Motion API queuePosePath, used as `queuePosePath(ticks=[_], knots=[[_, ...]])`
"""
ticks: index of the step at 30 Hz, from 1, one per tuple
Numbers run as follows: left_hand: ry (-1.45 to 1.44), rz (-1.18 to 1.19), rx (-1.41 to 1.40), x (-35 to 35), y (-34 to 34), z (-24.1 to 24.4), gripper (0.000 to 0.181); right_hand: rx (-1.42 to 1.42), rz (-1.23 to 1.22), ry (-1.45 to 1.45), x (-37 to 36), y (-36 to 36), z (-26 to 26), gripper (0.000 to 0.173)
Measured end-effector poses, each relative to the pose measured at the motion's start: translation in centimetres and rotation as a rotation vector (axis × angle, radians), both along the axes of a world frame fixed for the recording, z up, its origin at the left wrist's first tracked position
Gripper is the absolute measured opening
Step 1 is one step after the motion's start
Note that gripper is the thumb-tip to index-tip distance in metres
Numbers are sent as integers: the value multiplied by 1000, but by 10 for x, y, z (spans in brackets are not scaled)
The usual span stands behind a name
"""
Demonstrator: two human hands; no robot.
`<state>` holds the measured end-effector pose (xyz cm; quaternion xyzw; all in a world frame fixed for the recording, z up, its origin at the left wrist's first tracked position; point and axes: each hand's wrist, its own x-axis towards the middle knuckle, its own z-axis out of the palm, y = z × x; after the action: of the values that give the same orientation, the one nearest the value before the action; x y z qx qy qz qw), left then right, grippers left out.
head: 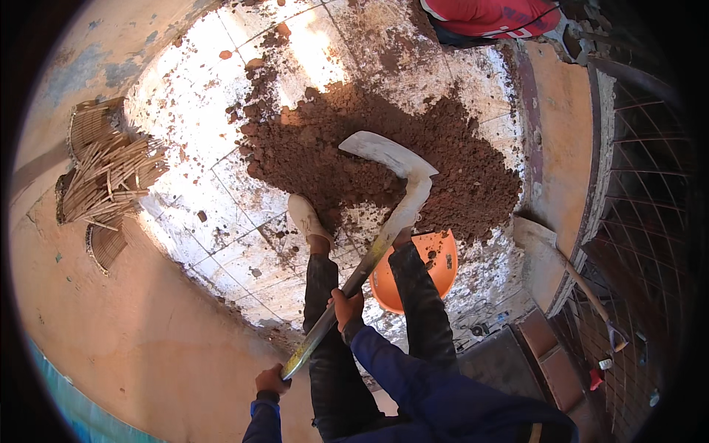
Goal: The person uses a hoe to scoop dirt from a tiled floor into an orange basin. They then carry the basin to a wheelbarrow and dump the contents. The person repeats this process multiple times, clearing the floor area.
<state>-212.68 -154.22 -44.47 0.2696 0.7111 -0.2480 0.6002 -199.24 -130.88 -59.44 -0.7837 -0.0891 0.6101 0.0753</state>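
A long-handled hoe (388,158) crosses the middle of the view, its broad pale blade above a heap of brown soil (332,149). My left hand (272,381) grips the rear end of the handle. Farther up the handle, my right hand (348,308) is closed around it. Beyond the hands, the blade end covers part of the heap; whether it touches the soil I cannot tell. An orange plastic basin (446,266) lies by my right leg, partly hidden behind it. Soil crumbs lie in the basin.
Woven baskets with sticks (105,183) stand at the left wall. A shovel (579,271) leans at the right near a metal grille (645,183). A person in a red garment (493,16) is at the top. Soil clods litter the tiled floor (221,221). Cables lie at lower right.
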Motion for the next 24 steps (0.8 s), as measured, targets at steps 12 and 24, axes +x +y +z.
queuePosePath(ticks=[12, 24], knots=[[213, 520, 363, -14, 266, -166, 41, 480, 817, 71, -157, 297, -133, 51], [-367, 1291, 357, 71, 309, -113, 20, 449, 1260, -105, -150, 357, -146, 67]])
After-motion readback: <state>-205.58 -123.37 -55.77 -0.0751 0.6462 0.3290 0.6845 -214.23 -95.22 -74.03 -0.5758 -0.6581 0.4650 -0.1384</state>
